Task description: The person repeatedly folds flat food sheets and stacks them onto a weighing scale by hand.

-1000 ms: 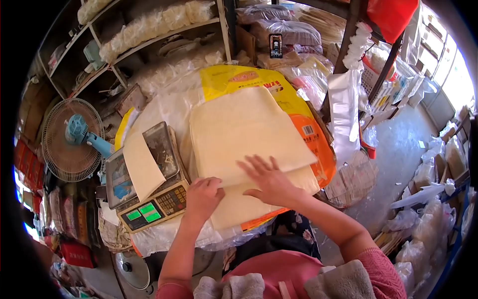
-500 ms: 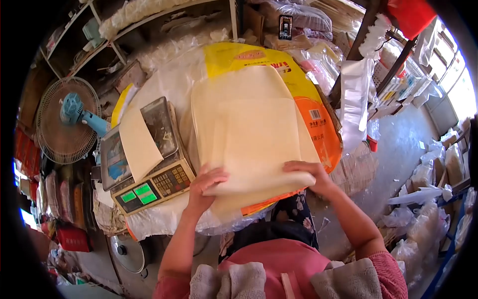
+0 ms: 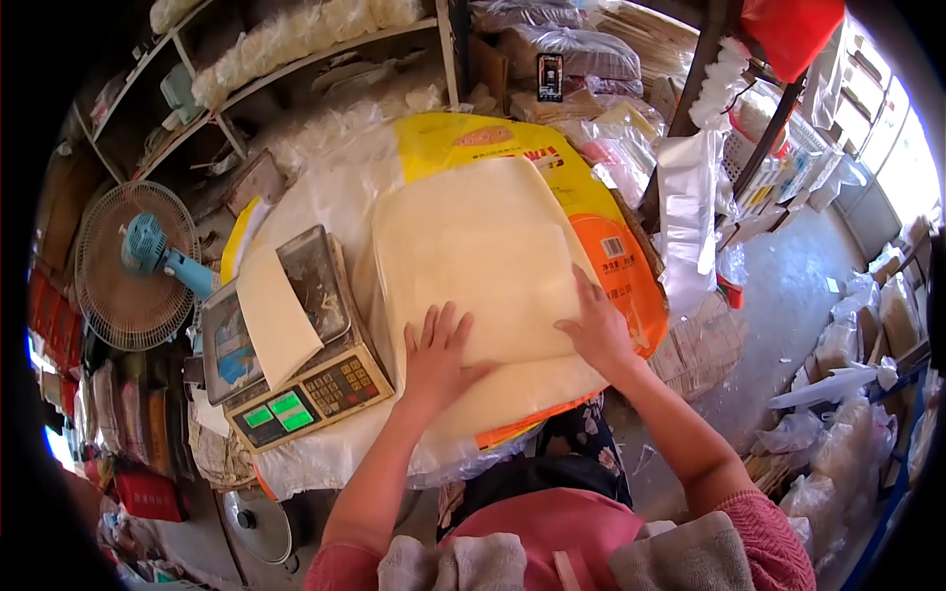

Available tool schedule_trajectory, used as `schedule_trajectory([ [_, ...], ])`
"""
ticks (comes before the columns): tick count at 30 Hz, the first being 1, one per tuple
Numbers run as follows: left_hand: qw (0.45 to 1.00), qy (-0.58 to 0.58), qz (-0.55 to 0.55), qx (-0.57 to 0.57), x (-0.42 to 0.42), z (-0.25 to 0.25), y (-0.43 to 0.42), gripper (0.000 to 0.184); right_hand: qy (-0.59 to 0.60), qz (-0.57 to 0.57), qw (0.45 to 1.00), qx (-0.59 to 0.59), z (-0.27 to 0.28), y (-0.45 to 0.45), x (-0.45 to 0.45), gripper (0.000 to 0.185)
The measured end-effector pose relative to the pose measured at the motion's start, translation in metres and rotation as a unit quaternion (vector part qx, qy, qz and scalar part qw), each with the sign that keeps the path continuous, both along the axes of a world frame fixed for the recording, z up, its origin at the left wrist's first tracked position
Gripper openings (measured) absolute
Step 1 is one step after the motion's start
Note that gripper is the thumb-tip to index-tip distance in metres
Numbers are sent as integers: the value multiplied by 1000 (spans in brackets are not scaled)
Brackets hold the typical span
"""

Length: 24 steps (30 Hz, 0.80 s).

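Note:
A stack of thin cream sheets [image 3: 473,236] lies in front of me on the covered table, with a smaller folded rectangle on top. My left hand [image 3: 439,362] rests flat on the lower left of the sheets, fingers spread. At the right edge of the folded part lies my right hand [image 3: 598,330], its thumb apart from the fingers. Beneath the sheets is a yellow and orange printed plastic sack [image 3: 616,251]. Left of the stack stands a digital scale [image 3: 340,379] with lit green displays and a cream strip [image 3: 274,315] across its pan.
A fan [image 3: 138,261] stands left of the scale. Shelving [image 3: 325,54] with bagged goods runs along the back. A phone [image 3: 550,77] stands upright at the back. Plastic bags [image 3: 833,443] pile up on the right, and a pot lid [image 3: 258,522] is at lower left.
Both hands have let go of the near edge, which was lifted and rolled, and now lie on the sheets farther from my body. The near part now lies folded flat.

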<state>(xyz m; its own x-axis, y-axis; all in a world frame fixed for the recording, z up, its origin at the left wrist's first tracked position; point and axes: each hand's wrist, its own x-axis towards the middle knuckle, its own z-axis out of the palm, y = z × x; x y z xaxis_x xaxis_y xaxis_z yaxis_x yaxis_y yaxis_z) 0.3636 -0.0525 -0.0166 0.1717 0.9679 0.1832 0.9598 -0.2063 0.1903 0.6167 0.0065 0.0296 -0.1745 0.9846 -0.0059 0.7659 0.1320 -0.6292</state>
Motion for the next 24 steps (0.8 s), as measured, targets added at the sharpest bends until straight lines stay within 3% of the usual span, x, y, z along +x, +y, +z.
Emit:
schedule_trajectory([
  [3, 1000, 20, -20, 9, -1, 2, 1, 77, -149, 178, 940, 249, 3, 3, -1, 94],
  [4, 999, 22, -32, 15, -5, 4, 3, 76, -152, 211, 953, 155, -3, 3, 0, 93],
  [7, 995, 15, -85, 46, -24, 1, 14, 65, -187, 256, 941, 114, -16, 10, 11, 91],
  [10, 992, -62, -110, 11, -50, 8, 13, 53, -126, 345, 922, 124, -12, 23, 33, 80],
  [12, 988, -124, -96, -17, -50, 36, 5, 42, -12, 330, 944, 0, 3, 19, 49, 70],
  [13, 967, -247, -26, -48, -47, 47, 3, 43, 47, 320, 944, -61, 8, 17, 56, 64],
  [14, 927, -364, 45, -82, -43, 55, 1, 44, 83, 246, 965, -25, -7, 17, 60, 42],
  [15, 866, -472, 116, -114, -39, 57, -1, 46, 108, 173, 977, -64, -21, 25, 58, 39],
  [16, 808, -572, 119, -74, -35, 47, 9, 53, 133, 98, 981, -101, -27, 34, 51, 37],
  [17, 848, -504, 163, -35, -28, 43, 20, 55, 155, 23, 978, -137, -28, 40, 44, 36],
  [19, 901, -355, 245, 48, -13, 35, 42, 60, 48, -27, 995, -85, -20, 46, 27, 41],
  [22, 990, -105, 71, 68, -9, 10, 60, 62, -49, -35, 997, -52, -6, 53, 11, 44],
  [24, 993, -85, 75, 23, -2, 4, 57, 61, -57, -27, 998, -21, -6, 52, 7, 47],
])
